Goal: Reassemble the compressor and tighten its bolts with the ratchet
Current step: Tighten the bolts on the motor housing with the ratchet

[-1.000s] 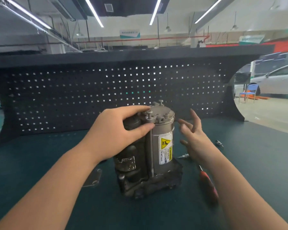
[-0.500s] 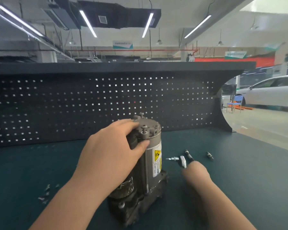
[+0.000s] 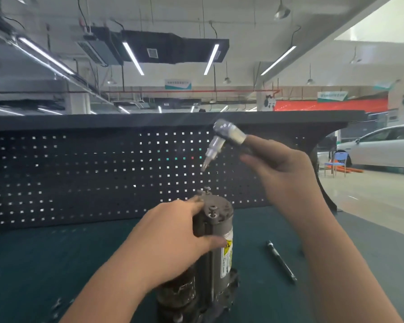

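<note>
The grey compressor (image 3: 219,231) stands upright on the green bench mat (image 3: 33,264), with a yellow warning label on its side. Bolts (image 3: 212,209) stick up from its top cap. My left hand (image 3: 170,238) grips the cylinder just below the cap, thumb across the front. My right hand (image 3: 282,173) holds the ratchet (image 3: 226,134) in the air, above and to the right of the compressor. The ratchet's head and bit point down and left toward the cap, well clear of the bolts. Its handle is hidden inside my fist.
A dark slim tool (image 3: 281,262) lies on the mat right of the compressor. Small metal parts (image 3: 56,306) sit at the lower left. A black pegboard (image 3: 103,173) walls the back of the bench. The bench's right edge opens to a floor with a white car (image 3: 383,145).
My right hand took the ratchet from the mat and lifted it above the compressor. The camera tilted up. My left hand stayed around the compressor's top.
</note>
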A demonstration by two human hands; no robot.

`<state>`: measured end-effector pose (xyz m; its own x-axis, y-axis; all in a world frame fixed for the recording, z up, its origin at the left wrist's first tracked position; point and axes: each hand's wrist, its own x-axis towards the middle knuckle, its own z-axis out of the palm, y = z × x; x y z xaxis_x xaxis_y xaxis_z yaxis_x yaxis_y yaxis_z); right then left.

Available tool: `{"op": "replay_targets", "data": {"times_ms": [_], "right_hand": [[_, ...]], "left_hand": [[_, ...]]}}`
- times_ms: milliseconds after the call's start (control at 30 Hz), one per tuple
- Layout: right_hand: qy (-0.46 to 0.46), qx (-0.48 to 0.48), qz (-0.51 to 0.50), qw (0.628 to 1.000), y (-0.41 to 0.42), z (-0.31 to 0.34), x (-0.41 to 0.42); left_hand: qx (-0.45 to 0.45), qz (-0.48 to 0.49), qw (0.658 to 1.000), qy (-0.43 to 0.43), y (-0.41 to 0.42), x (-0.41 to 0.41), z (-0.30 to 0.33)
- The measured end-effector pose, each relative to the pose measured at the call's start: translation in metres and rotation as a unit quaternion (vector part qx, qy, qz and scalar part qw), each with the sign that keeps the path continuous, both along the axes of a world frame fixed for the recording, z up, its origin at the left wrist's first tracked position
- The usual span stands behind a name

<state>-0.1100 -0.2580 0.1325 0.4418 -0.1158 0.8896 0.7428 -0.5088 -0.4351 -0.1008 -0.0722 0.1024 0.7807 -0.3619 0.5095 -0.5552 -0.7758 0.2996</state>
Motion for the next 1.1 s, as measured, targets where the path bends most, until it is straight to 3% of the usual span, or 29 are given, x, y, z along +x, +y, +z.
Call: {"op": "replay_targets", "data": {"times_ms": [167,300,433,600,833,1100], "right_hand": [[0.042,-0.113,-0.06,0.991,-0.011,-0.002,0.011],[0.099,-0.112,-0.062,0.987,-0.021,-0.005,0.014],[0.119,-0.109,-0.057,0.985,-0.029,-0.004,0.012],[0.118,-0.144,-0.063,0.98,-0.033,-0.002,0.013],[0.157,-0.134,-0.055,0.977,-0.029,-0.004,0.016],[0.088,-0.198,-0.139,0.966,-0.022,0.003,0.014]], "left_hand": [[-0.063,-0.034,0.994,0.088,0.001,0.006,0.018],[-0.153,0.006,0.988,0.006,-0.009,0.008,0.005],[-0.228,-0.041,0.973,-0.024,-0.012,0.014,0.0],[-0.248,-0.101,0.957,-0.111,-0.009,0.018,-0.001],[-0.286,-0.141,0.947,-0.047,-0.012,0.012,0.003],[-0.308,-0.145,0.94,-0.024,-0.012,0.016,0.003]]}}
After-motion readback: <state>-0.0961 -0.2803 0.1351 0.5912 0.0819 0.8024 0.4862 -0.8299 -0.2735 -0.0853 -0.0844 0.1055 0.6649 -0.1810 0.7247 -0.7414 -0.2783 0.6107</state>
